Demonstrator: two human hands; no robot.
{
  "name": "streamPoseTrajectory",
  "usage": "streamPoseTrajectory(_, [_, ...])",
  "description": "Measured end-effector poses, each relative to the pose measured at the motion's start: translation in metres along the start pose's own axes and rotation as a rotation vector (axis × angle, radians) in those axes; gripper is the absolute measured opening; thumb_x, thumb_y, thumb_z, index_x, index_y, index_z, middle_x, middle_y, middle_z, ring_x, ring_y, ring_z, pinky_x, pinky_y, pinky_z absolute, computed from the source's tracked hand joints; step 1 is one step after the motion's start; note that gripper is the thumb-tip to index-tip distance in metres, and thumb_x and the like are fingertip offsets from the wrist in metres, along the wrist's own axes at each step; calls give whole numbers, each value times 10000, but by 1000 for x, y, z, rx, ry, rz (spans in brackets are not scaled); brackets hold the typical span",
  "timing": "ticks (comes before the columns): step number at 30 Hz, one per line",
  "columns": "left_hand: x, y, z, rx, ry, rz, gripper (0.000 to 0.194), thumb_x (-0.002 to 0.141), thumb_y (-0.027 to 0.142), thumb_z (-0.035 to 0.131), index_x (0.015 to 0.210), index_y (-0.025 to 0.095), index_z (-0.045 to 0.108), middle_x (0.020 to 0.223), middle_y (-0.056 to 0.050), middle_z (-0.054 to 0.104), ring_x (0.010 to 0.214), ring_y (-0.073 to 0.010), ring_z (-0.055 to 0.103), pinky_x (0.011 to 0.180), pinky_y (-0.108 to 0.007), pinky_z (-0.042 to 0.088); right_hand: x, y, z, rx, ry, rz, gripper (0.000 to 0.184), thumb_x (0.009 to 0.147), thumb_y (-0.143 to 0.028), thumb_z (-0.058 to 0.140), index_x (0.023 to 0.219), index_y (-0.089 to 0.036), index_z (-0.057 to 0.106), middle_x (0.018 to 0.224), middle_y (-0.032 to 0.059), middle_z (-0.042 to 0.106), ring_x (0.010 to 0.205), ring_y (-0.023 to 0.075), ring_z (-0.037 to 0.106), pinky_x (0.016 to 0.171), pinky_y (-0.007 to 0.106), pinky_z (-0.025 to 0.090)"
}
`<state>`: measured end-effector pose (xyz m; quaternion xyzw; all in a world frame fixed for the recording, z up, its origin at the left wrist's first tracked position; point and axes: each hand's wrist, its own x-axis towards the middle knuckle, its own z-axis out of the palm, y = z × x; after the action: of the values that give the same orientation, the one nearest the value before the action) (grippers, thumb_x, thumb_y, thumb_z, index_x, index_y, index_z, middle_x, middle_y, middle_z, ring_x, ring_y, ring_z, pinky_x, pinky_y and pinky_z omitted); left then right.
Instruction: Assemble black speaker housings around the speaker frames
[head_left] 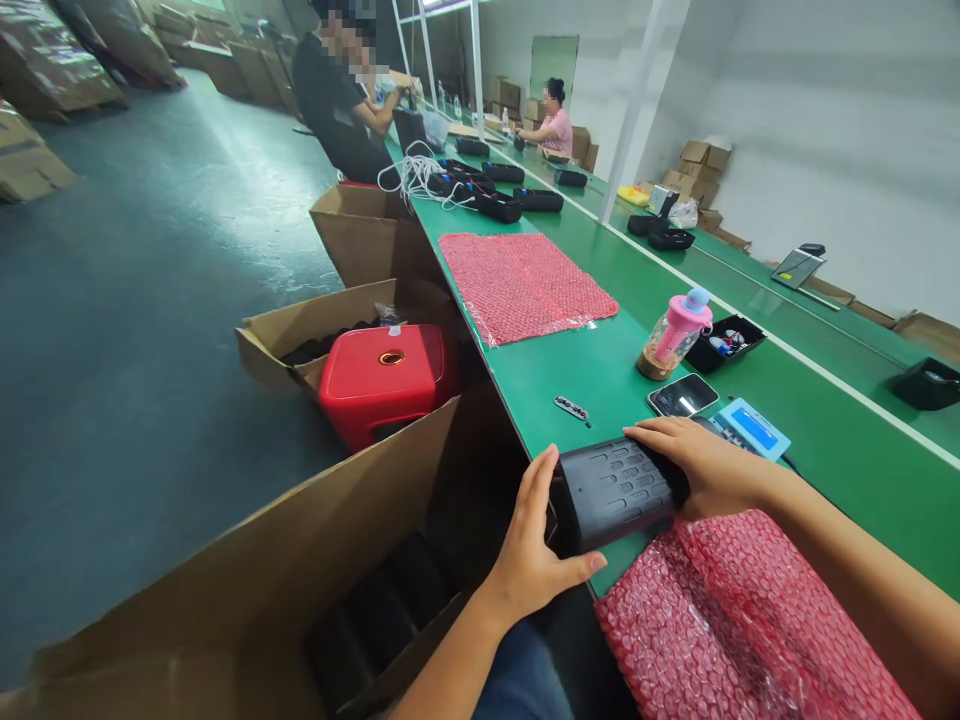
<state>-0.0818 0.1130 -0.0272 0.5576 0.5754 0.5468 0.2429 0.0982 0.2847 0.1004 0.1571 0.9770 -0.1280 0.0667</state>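
Note:
A black plastic housing with rows of perforated slots lies on its side at the near edge of the green table. My right hand is closed over its right end. Around its left end, my left hand is spread, thumb and fingers apart; whether the fingertips press on it I cannot tell. Red bubble wrap lies beneath my right forearm. Just beyond the housing are a small grey strip with dark round spots, a phone and a light-blue device with a screen.
A pink-topped bottle stands near an open black case. Flat red bubble wrap covers the table farther on, before white cables and black cases. Cardboard boxes and a red bin line the left edge. Two people sit beyond.

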Motion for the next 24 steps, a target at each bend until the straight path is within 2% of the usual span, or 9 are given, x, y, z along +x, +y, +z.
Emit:
streamPoseTrajectory(4, [1, 1, 0, 45, 25, 19, 954, 691, 502, 687, 1441, 293, 136, 1477, -107, 235, 1351, -308, 258, 1086, -518, 277, 2, 2, 4, -1, 10, -24, 1004, 441, -189, 732, 1367, -97, 354, 1310, 171, 435, 1168, 327, 412, 998, 471, 317])
streamPoseTrajectory(8, [1, 8, -3, 132, 42, 29, 910, 701, 369, 659, 1437, 236, 140, 1451, -136, 274, 1326, -303, 308, 1063, -497, 326, 3, 3, 11, -25, 75, -41, 977, 427, -219, 670, 1347, -105, 359, 1265, 160, 464, 1150, 322, 419, 996, 481, 289])
streamPoseTrajectory(10, [4, 22, -4, 285, 46, 47, 897, 712, 328, 626, 1440, 195, 119, 1444, -166, 272, 1326, -314, 304, 1053, -511, 332, 3, 3, 14, -17, 115, -36, 971, 416, -248, 663, 1333, -111, 376, 1248, 153, 475, 1122, 316, 438, 993, 477, 287])
streamPoseTrajectory(12, [12, 43, -2, 534, 33, 80, 848, 723, 305, 601, 1437, 171, 161, 1454, -189, 255, 1344, -349, 254, 1055, -571, 282, 4, 2, 18, -5, 149, -35, 959, 411, -257, 653, 1322, -108, 394, 1235, 153, 485, 1099, 311, 452, 992, 473, 284])
streamPoseTrajectory(15, [29, 76, 12, 856, -95, 120, 749, 711, 289, 607, 1394, 167, 323, 1463, -195, 276, 1358, -402, 196, 1060, -639, 163, 2, 4, 22, 45, 196, -45, 939, 412, -243, 639, 1312, -101, 412, 1241, 167, 486, 1103, 319, 452, 997, 488, 265])
streamPoseTrajectory(17, [43, 92, 27, 952, -241, 80, 766, 680, 290, 640, 1380, 148, 364, 1447, -214, 310, 1342, -430, 221, 1060, -626, 162, -1, 6, 24, 213, 256, -63, 900, 418, -242, 648, 1285, -116, 444, 1253, 170, 486, 1134, 339, 434, 1012, 519, 229])
streamPoseTrajectory(19, [55, 100, 41, 999, -343, -2, 847, 637, 285, 675, 1397, 122, 337, 1426, -243, 330, 1316, -460, 259, 1049, -602, 203, -6, 10, 25, 450, 350, -81, 826, 460, -279, 670, 1249, -141, 470, 1255, 159, 497, 1160, 343, 427, 1019, 530, 225])
streamPoseTrajectory(21, [64, 103, 50, 1040, -378, -63, 902, 609, 275, 688, 1411, 106, 309, 1400, -260, 351, 1289, -476, 291, 1039, -590, 217, -10, 15, 27, 646, 458, -96, 735, 561, -338, 649, 1247, -164, 449, 1241, 139, 519, 1159, 302, 457, 1002, 490, 297])
streamPoseTrajectory(24, [70, 104, 54, 1105, -383, -79, 905, 605, 300, 671, 1411, 101, 311, 1331, -254, 414, 1233, -451, 362, 1026, -566, 236, -9, 24, 33, 788, 623, -109, 599, 662, -346, 560, 1220, -183, 419, 1160, 114, 578, 1105, 237, 523, 940, 409, 403])
